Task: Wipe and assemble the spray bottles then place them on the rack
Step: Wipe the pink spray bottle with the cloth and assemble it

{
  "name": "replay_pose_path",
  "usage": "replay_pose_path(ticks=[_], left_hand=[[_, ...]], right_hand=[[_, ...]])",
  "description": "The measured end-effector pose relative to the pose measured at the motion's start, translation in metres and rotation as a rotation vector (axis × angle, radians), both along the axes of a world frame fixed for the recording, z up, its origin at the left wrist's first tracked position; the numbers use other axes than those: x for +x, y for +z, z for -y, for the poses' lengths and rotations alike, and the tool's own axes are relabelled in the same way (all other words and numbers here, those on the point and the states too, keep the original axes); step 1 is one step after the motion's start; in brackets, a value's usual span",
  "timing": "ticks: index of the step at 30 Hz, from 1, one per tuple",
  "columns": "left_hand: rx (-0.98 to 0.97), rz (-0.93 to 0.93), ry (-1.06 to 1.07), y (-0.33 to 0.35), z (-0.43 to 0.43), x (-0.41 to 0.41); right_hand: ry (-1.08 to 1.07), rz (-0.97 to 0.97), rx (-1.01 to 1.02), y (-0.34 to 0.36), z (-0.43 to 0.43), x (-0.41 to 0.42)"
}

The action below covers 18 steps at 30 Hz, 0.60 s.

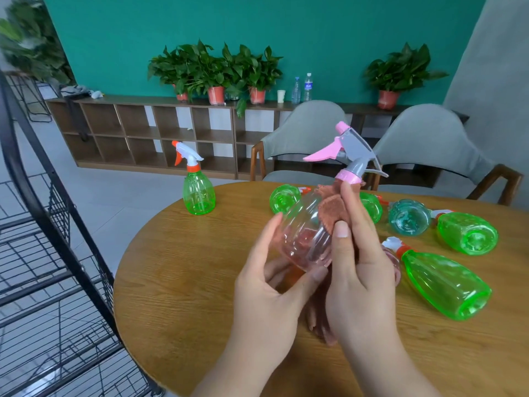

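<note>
We hold the pink bottle (303, 233) tilted in the air over the table (186, 296). The left hand (266, 285) has its fingers (267, 236) curled around the base, and the right hand (357, 270) pinches a cloth (335, 213) against the shoulder, just under the trigger head (346, 150). If our rubbing pushes too hard, the smooth clear wall could slip from the left grip and drop among the green bottles (446, 282) lying just beside. The cloth's hanging tail may snag one, we think, though its lower end is hidden behind the hands. Twisting at the neck might also loosen the head.
</note>
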<state>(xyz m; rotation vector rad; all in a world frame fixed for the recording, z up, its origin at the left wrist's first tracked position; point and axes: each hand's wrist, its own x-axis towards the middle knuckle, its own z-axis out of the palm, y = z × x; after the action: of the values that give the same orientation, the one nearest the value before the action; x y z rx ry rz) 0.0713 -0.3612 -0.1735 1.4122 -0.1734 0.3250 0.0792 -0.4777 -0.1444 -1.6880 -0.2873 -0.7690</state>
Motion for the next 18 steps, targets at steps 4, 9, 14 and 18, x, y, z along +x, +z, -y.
replay_pose_path(ticks=[4, 9, 14, 18], left_hand=[[-0.097, -0.080, -0.122, 0.008, -0.002, -0.001], [-0.197, -0.109, -0.279, 0.010, -0.001, -0.004], [-0.291, -0.158, -0.245, 0.005, 0.007, -0.002], [-0.280, -0.160, -0.189, 0.003, 0.007, -0.001]], right_hand=[[0.000, 0.035, -0.054, -0.004, -0.002, -0.004], [-0.022, 0.048, -0.067, -0.004, 0.006, -0.003], [-0.006, -0.050, 0.112, -0.008, 0.004, -0.002], [-0.145, -0.014, 0.071, -0.002, 0.015, 0.001]])
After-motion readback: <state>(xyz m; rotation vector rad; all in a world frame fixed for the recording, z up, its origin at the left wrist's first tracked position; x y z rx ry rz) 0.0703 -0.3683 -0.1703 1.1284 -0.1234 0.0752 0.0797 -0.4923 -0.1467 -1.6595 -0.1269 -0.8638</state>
